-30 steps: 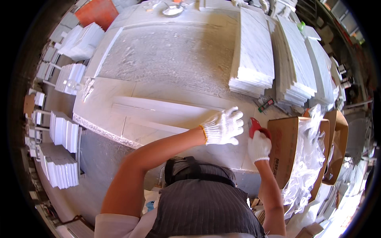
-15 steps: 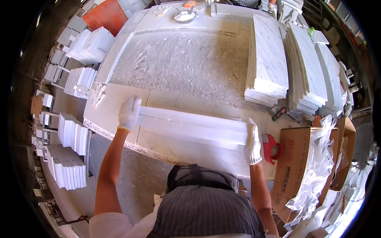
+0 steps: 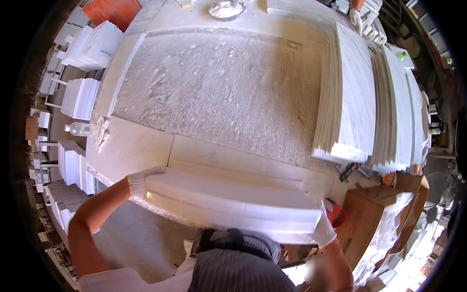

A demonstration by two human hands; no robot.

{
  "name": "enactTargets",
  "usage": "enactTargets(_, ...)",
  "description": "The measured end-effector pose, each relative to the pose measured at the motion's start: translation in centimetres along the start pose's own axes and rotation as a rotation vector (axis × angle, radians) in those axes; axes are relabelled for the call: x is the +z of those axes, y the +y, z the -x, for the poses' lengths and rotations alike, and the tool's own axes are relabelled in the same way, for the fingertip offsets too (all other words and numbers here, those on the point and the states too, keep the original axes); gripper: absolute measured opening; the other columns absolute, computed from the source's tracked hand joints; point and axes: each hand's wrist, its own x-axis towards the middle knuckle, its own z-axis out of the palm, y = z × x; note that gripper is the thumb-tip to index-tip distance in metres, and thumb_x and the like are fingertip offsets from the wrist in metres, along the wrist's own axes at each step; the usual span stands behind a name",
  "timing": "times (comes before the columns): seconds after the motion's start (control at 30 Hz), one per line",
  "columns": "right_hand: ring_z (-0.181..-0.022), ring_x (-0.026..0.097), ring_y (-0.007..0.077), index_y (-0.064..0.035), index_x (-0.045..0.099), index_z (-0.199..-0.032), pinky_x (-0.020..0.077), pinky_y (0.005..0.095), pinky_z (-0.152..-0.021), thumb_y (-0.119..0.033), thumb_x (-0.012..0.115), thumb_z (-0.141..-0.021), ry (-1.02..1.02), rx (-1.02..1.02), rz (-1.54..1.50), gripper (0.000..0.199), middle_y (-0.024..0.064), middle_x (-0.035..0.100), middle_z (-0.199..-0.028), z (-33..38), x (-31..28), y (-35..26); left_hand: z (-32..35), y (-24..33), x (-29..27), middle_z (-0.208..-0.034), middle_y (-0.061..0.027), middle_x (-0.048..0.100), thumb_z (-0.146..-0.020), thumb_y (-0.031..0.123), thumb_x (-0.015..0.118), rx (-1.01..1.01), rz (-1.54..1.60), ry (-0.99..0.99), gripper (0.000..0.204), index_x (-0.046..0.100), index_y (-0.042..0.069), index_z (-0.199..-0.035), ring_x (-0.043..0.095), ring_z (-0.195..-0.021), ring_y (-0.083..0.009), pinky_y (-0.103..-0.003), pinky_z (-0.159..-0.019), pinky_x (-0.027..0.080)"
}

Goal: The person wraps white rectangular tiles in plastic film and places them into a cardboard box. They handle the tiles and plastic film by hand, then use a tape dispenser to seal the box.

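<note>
A long white slab-shaped bundle point(image 3: 243, 197), smooth like wrapped sheets, spans the near side of the stone-topped table point(image 3: 134, 141). My left hand point(image 3: 146, 181), in a white knit glove, grips its left end, fingers over the top edge. At the right end my right hand point(image 3: 323, 230), gloved alike, is closed around the short side. The undersides of both grips are hidden. Just beyond the right hand lies a red tape dispenser point(image 3: 334, 213), partly covered.
Marble slabs point(image 3: 355, 92) stand stacked at the right. A cardboard box point(image 3: 362, 214) with clear plastic film point(image 3: 389, 233) sits near right. A plastic bottle point(image 3: 80, 129) is at the left edge, a metal bowl point(image 3: 226, 9) at the far side. Another person's gloved hand point(image 3: 356, 19) shows far right.
Both hands have drawn the white bundle nearer to my body, and its front side now shows. My left elbow has bent outward. The whole view has shifted.
</note>
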Motion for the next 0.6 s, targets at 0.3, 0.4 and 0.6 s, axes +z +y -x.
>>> enactTargets(0.3,-0.114,0.061,0.0225,-0.0085,0.055,-0.135,0.0498,0.0378,-0.099,-0.041,0.051,-0.101,0.126,0.275,0.104,0.048,0.0059,0.062,-0.129,1.2,4.2,-2.8,-5.3,3.7,1.7,-0.117,-0.0113,0.068,-0.098,0.032,0.062,-0.281,-0.211,-0.012,0.042,0.06,0.0,-0.126,0.068,-0.1,-0.0172,-0.032,-0.089,0.057)
enactTargets(0.4,-0.114,0.061,0.0219,-0.008,0.055,-0.135,0.05,0.0372,-0.099,-0.039,0.053,-0.1,0.141,0.264,0.147,0.047,0.006,0.063,-0.128,0.9,4.1,-3.0,-5.7,4.0,2.4,-0.12,-0.0116,0.067,-0.097,0.033,0.064,-0.27,-0.195,-0.022,0.044,0.06,0.0,-0.126,0.067,-0.102,-0.0176,-0.034,-0.09,0.057)
enactTargets(0.6,-0.113,0.061,0.0208,-0.0071,0.055,-0.134,0.0505,0.0361,-0.098,-0.035,0.057,-0.099,0.086,0.184,0.207,0.045,0.006,0.063,-0.127,1.0,2.9,-2.5,-5.6,2.8,2.5,-0.12,-0.0123,0.067,-0.097,0.034,0.064,-0.162,-0.3,0.06,0.044,0.061,0.0,-0.125,0.067,-0.102,-0.0182,-0.035,-0.089,0.057)
